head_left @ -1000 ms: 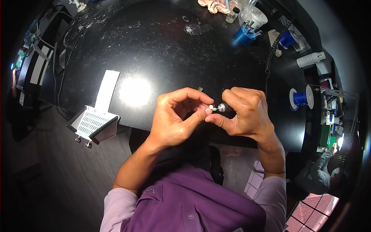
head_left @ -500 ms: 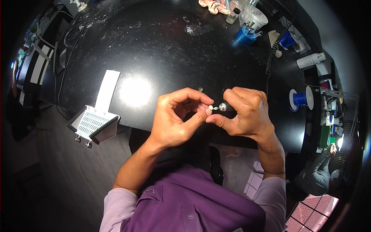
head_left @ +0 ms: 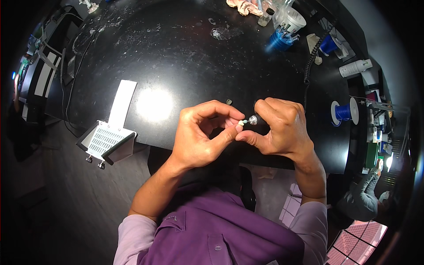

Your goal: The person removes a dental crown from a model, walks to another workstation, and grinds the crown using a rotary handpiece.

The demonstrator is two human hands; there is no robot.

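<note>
My left hand [head_left: 199, 132] pinches a small pale, tooth-like dental crown [head_left: 240, 123] between thumb and fingertips. My right hand [head_left: 285, 126] is wrapped round a rotary handpiece [head_left: 254, 119] with a metal nose, most of its dark body hidden in the fist. From that nose a small greenish tip [head_left: 245, 121] points left and appears to touch the pale piece. The right thumb reaches close to the left thumb. Both hands are raised over the near edge of the black bench [head_left: 176, 66]. Just beyond them lies another tiny pale-green piece [head_left: 229, 102].
A white perforated stand [head_left: 112, 139] juts from the bench's front edge at left. At the far right are a blue bur holder [head_left: 282, 39], a white tub [head_left: 295, 20] and a coiled cord [head_left: 308, 68]. A blue wire spool [head_left: 343, 113] is at right. Another person [head_left: 362, 198] sits beyond.
The handpiece has shifted slightly left and up, bringing its tip against the pale crown. My left hand has barely moved. The person at the right has shifted a little.
</note>
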